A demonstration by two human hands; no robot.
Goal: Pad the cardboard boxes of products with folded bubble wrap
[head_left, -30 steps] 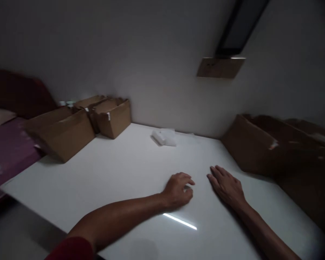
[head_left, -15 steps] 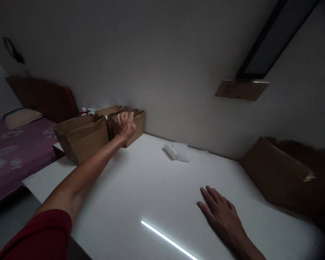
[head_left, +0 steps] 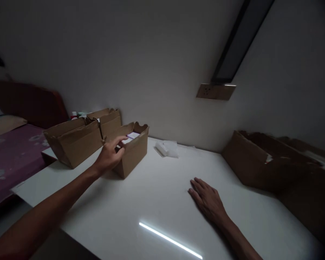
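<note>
My left hand point(head_left: 110, 155) grips the near rim of a small open cardboard box point(head_left: 133, 150) on the white table point(head_left: 157, 195). The box stands away from the wall, and white and purple contents show inside it. My right hand point(head_left: 208, 199) lies flat, palm down, on the tabletop with fingers together and nothing under it.
Two more open cardboard boxes point(head_left: 73, 141) stand at the table's left end by the wall. A clear plastic packet point(head_left: 166, 148) lies near the wall. A large dark cardboard box point(head_left: 262, 162) fills the right side. A bed with a purple sheet point(head_left: 8, 151) is at the left.
My left hand went from the tabletop to the small box by the wall, took hold of it and pulled it toward me. My right hand stayed flat.
</note>
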